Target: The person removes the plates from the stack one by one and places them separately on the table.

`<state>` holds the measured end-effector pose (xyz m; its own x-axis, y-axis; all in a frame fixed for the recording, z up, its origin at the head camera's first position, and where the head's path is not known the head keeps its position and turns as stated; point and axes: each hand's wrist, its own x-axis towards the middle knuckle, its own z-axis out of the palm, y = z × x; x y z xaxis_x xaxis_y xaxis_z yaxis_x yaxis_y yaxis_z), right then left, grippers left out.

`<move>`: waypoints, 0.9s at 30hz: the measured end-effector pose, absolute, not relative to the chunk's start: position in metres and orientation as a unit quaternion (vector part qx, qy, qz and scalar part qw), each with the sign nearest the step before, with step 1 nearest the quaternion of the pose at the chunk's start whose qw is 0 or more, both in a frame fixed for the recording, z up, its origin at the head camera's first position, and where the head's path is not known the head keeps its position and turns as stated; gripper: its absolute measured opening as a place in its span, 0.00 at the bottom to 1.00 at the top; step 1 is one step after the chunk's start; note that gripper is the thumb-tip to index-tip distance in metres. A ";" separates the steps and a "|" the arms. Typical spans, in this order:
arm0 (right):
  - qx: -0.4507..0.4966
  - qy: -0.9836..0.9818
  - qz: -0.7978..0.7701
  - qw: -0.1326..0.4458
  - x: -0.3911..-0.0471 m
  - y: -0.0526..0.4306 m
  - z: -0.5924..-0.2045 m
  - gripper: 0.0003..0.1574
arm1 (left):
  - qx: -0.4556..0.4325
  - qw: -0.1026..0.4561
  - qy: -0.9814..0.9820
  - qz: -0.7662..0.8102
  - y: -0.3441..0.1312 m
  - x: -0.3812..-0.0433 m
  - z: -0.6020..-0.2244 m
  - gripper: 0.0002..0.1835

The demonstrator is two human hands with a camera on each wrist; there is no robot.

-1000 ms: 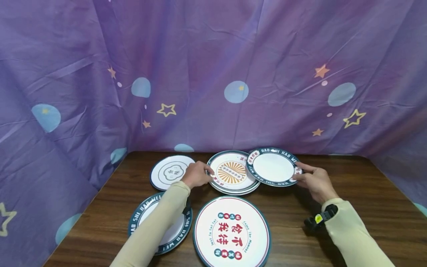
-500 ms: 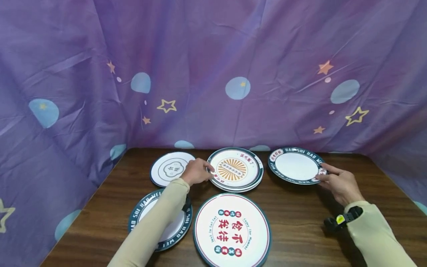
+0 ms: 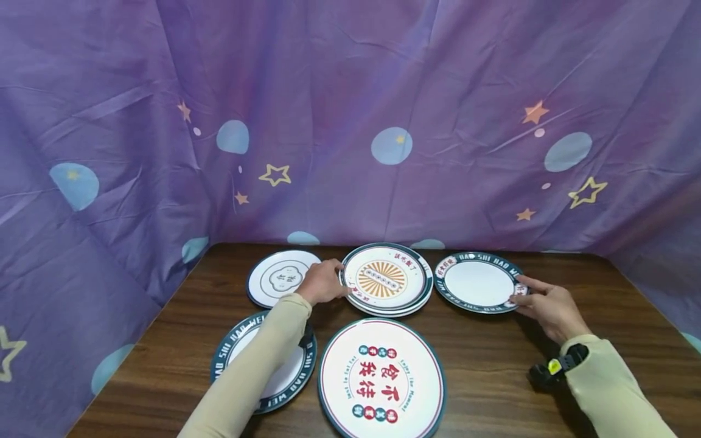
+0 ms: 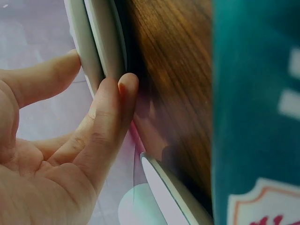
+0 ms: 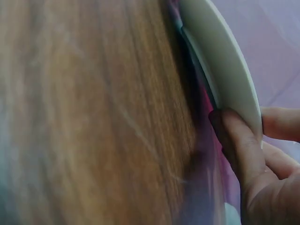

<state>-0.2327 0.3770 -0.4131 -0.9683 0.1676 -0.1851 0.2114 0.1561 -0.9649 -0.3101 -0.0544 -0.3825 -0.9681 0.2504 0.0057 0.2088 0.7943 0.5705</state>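
In the head view, my right hand (image 3: 550,307) pinches the near right rim of a white plate (image 3: 476,283) with a dark teal lettered border. This plate lies low over the back right of the table, its pale underside (image 5: 225,61) showing in the right wrist view. At the back middle, my left hand (image 3: 323,281) holds the left edge of a stack of plates (image 3: 381,278), whose top one has an orange sunburst print. Stacked rims (image 4: 105,42) lie between thumb and fingers in the left wrist view.
Behind my left hand lies a white plate (image 3: 274,283) with a grey emblem. My left forearm passes over a teal-bordered plate (image 3: 230,353). A large plate with red characters (image 3: 381,377) sits at the front middle of the wooden table (image 3: 504,383). A purple curtain (image 3: 328,109) hangs behind.
My right hand has carried the teal-bordered plate rightward, away from over the stack, then lowered it and drawn it slightly back left. My left hand stays at the stack's left edge.
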 end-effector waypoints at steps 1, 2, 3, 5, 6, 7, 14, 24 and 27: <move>0.124 0.769 -0.626 0.020 -0.233 0.377 -0.413 0.48 | 0.119 0.035 0.947 0.295 -0.054 -0.310 -0.383 0.32; 0.121 0.781 -0.613 0.023 -0.233 0.377 -0.414 0.49 | 0.118 0.034 0.948 0.293 -0.054 -0.311 -0.383 0.33; 0.122 0.791 -0.599 0.025 -0.233 0.378 -0.413 0.49 | 0.118 0.033 0.948 0.292 -0.054 -0.311 -0.383 0.33; 0.126 0.815 -0.565 0.029 -0.233 0.378 -0.412 0.50 | 0.118 0.039 0.946 0.298 -0.054 -0.311 -0.383 0.32; 0.127 0.828 -0.546 0.029 -0.234 0.378 -0.412 0.51 | 0.118 0.041 0.945 0.301 -0.055 -0.311 -0.383 0.32; 0.130 0.840 -0.526 0.027 -0.234 0.377 -0.411 0.51 | 0.120 0.040 0.945 0.302 -0.055 -0.311 -0.383 0.32; 0.127 0.888 -0.442 0.020 -0.236 0.373 -0.405 0.58 | 0.134 0.044 0.944 0.297 -0.057 -0.311 -0.382 0.31; 0.099 0.911 -0.399 0.044 -0.234 0.374 -0.400 0.60 | 0.157 0.033 0.943 0.292 -0.059 -0.311 -0.380 0.30; 0.082 0.931 -0.351 0.054 -0.232 0.375 -0.398 0.60 | 0.156 0.030 0.945 0.286 -0.058 -0.311 -0.379 0.30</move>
<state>-0.2320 0.3748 -0.3977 -0.9807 0.1142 -0.1587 0.1905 0.7395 -0.6456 -0.3109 -0.0584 -0.3793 -0.9494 0.3123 0.0331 0.2782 0.7875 0.5499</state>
